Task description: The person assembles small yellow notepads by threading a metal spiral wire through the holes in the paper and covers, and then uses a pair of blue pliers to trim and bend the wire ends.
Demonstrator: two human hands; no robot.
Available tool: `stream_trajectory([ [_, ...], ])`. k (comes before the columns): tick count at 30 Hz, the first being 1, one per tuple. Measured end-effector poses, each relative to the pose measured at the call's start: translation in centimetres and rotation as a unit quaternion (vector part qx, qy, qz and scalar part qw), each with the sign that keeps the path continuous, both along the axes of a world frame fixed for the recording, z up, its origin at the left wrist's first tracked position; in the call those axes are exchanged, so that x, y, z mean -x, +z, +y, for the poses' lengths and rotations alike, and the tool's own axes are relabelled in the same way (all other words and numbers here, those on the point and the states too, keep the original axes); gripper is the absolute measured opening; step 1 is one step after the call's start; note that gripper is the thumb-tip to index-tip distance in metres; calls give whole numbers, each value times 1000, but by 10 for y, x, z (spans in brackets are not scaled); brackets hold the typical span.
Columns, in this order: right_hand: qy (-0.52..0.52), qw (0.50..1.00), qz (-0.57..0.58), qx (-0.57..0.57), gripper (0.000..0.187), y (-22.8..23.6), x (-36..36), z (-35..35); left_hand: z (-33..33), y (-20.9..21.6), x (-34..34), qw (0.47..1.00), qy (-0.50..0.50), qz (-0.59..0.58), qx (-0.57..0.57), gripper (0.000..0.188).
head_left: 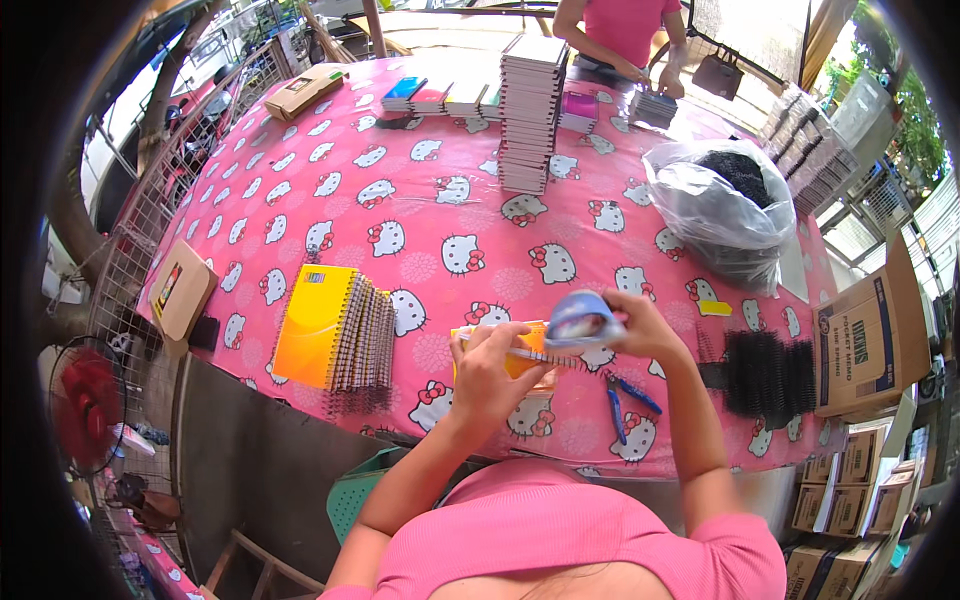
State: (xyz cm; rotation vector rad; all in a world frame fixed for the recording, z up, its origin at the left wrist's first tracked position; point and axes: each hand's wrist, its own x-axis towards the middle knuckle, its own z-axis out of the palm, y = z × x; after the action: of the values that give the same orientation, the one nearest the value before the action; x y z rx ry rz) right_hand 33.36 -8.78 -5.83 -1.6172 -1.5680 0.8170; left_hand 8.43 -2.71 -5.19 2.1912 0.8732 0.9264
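Low in front of me, my left hand (487, 368) grips an orange notebook (530, 334), with its thumb and fingers at the edge. A dark spiral coil (572, 360) runs along that edge and sticks out to the right. My right hand (640, 325) is closed on a blue-grey rounded thing (580, 322) with an opening in its side; its exact kind is unclear. It is close to the coil; whether they touch is hidden. Blue-handled pliers (630, 405) lie spread below my right hand. To the left stand several yellow-orange spiral notebooks (322, 325) in a leaning pile.
Black coils (770, 375) lie at right beside an open carton (870, 335). Behind them sits a plastic bag (720, 225) of black coils. A tall notebook stack (530, 120) rises at the far middle. A co-worker's hands (660, 80) handle a small stack across the table.
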Motion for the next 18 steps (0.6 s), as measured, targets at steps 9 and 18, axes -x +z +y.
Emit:
stream_trajectory([
  [9, 27, 996, 30, -81, 30, -4, 0, 24, 13, -15, 22, 996, 48, -67, 25, 33],
  [18, -237, 918, -318, -4, 43, -46, -11, 23, 9, -42, 28, 994, 5, 102, -45, 41],
])
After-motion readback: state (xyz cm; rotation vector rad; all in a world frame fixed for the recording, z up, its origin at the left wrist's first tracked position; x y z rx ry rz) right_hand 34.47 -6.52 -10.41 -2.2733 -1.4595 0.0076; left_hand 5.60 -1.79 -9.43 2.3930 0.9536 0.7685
